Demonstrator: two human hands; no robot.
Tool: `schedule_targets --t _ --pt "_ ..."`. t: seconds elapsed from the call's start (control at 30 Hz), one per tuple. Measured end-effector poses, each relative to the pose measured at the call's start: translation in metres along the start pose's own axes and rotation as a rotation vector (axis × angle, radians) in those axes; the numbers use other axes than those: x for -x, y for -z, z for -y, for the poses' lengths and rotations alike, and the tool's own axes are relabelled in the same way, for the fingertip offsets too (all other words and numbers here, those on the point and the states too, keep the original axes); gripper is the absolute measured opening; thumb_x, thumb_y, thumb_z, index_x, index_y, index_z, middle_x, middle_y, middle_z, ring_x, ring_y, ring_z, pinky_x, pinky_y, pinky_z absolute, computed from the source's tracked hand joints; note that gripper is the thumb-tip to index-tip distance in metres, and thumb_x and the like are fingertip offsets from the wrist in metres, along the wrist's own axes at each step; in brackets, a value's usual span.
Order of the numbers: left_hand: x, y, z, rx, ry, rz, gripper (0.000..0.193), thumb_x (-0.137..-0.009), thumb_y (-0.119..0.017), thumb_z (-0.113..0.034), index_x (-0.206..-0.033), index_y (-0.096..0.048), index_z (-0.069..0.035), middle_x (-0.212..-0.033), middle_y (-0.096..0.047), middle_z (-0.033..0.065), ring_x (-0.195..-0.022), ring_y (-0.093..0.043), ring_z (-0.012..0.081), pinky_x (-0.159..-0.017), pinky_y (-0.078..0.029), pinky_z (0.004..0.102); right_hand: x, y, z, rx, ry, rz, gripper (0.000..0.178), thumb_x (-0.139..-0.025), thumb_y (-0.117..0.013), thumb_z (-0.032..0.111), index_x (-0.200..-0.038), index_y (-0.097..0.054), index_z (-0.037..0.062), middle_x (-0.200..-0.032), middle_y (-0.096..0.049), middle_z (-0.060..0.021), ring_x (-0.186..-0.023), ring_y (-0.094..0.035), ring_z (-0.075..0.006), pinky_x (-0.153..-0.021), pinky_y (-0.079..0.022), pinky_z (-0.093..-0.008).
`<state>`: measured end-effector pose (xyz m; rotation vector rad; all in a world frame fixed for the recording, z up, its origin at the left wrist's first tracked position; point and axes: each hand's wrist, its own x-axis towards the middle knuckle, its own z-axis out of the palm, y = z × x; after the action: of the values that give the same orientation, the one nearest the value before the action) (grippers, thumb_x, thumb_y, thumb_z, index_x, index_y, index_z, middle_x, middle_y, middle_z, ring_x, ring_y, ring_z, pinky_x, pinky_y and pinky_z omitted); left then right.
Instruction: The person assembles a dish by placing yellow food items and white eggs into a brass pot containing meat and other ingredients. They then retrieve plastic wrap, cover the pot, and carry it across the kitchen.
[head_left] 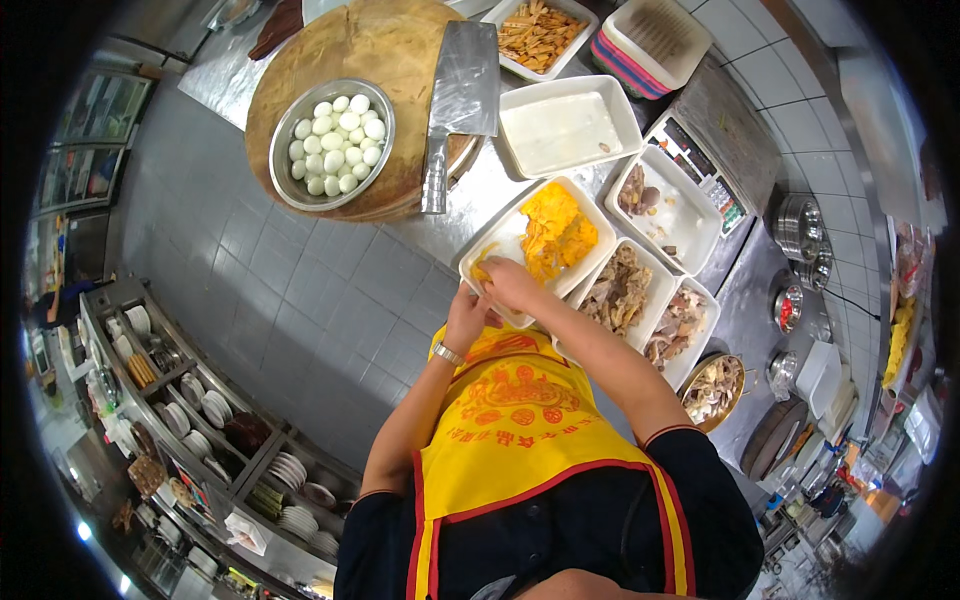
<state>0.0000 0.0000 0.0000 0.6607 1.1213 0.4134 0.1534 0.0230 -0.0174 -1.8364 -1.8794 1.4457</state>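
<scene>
My left hand (466,315) and my right hand (510,283) meet at the near edge of a white rectangular tray (505,235) holding orange-yellow food pieces (556,232). Between the fingers of both hands is a small orange-yellow piece (484,270), just over the tray's near corner. A watch sits on my left wrist. I wear a yellow apron with red trim over a dark shirt.
A round wooden block (385,50) carries a metal bowl of peeled white eggs (333,143) and a cleaver (458,100). More white trays hold shredded meat (617,290), strips and scraps; one tray (568,125) is almost bare. A scale (700,165) stands right. Shelves of plates lie lower left.
</scene>
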Motion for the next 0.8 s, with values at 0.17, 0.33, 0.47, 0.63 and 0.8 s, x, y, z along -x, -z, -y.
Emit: schedule_targets --t 0.17,0.33,0.47,0.63,0.8 --pt "0.007 -0.001 -0.006 0.032 -0.009 0.017 0.034 -0.100 -0.048 -0.008 -0.132 -0.038 -0.003 -0.094 -0.065 0.0155 -0.068 -0.069 0.0216 -0.060 -0.060 0.0342 0.028 0.052 -0.003 0.239 0.198 0.293 0.053 -0.080 -0.067 0.020 -0.131 -0.058 0.0101 -0.131 -0.056 -0.0177 -0.119 -0.055 -0.0362 -0.098 -0.046 -0.0456" --pt "0.007 -0.006 -0.009 -0.024 0.024 -0.019 0.033 -0.099 -0.048 -0.007 -0.130 -0.039 -0.002 -0.094 -0.066 0.0159 -0.067 -0.069 0.0213 -0.059 -0.060 0.0331 0.054 0.060 -0.004 0.486 -0.087 -0.081 0.069 -0.079 -0.072 0.035 -0.140 -0.046 0.0145 -0.151 -0.029 -0.0237 -0.130 -0.039 -0.0465 -0.101 -0.042 -0.0563" --pt "0.007 -0.007 -0.010 0.005 0.010 -0.019 0.032 -0.098 -0.048 -0.006 -0.129 -0.040 -0.002 -0.093 -0.066 0.0157 -0.067 -0.069 0.0210 -0.058 -0.060 0.0325 0.053 0.030 0.009 0.439 -0.256 -0.149 0.064 -0.081 -0.071 0.031 -0.136 -0.049 0.0070 -0.150 -0.028 -0.0266 -0.129 -0.038 -0.0506 -0.102 -0.042 -0.0584" --pt "0.006 -0.005 -0.008 0.038 0.001 -0.002 0.033 -0.098 -0.048 -0.007 -0.130 -0.040 -0.001 -0.092 -0.066 0.0152 -0.068 -0.069 0.0213 -0.058 -0.060 0.0332 0.045 0.014 0.002 0.290 -0.238 -0.006 0.058 -0.084 -0.066 0.033 -0.136 -0.052 0.0087 -0.144 -0.039 -0.0266 -0.122 -0.047 -0.0486 -0.100 -0.046 -0.0530" --pt "0.005 -0.004 -0.007 0.012 0.006 -0.010 0.033 -0.099 -0.049 -0.008 -0.130 -0.039 -0.001 -0.093 -0.066 0.0155 -0.068 -0.069 0.0213 -0.059 -0.060 0.0339 0.047 0.035 -0.015 -0.024 -0.115 -0.060 0.059 -0.087 -0.062 0.033 -0.139 -0.049 0.0081 -0.134 -0.050 -0.0257 -0.114 -0.055 -0.0463 -0.100 -0.047 -0.0460"
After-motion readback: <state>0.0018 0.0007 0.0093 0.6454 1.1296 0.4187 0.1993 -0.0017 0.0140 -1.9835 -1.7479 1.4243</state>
